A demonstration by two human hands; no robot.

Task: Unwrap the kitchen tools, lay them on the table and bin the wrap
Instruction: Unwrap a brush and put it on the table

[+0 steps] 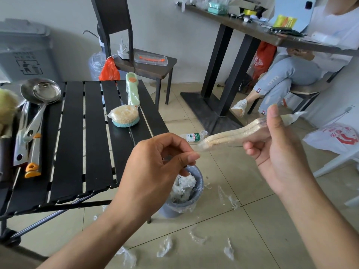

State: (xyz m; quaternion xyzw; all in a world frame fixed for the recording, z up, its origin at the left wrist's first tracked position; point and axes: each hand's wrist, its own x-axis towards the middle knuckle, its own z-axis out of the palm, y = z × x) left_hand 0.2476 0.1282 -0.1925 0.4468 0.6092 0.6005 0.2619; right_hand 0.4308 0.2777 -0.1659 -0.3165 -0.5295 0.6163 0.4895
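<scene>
Pale floor tiles [252, 220] strewn with scraps of film [165, 247] run under everything we see. At the middle of the view we hold the pale tool [233, 135] in the air, off the surface. It shows two long cream prongs lying side by side under clear wrap [293, 118]. Our right hand [279, 150], at 3 o'clock, grips its wide end with fingers curled round it and thumb standing up. Our left hand [155, 164] pinches the wrap's loose tail at the narrow tip between thumb and forefinger. Toward 6 o'clock the bin [172, 209] stands on the floor, heaped with crumpled wrap. The black slatted surface [93, 133] fills 9 o'clock. It carries bare ladles [46, 92] at its far left, and a sponge [124, 116], seemingly in film, with a green tool [132, 88] toward 11 o'clock.

We judge the film thin and clingy, so a sharp tug could tear the tail off and leave the rest stuck. Our right hand grips over the wrap itself, which may pin it and stop it sliding free. The bin looks full, so whatever we drop on top could roll off among the scraps.
</scene>
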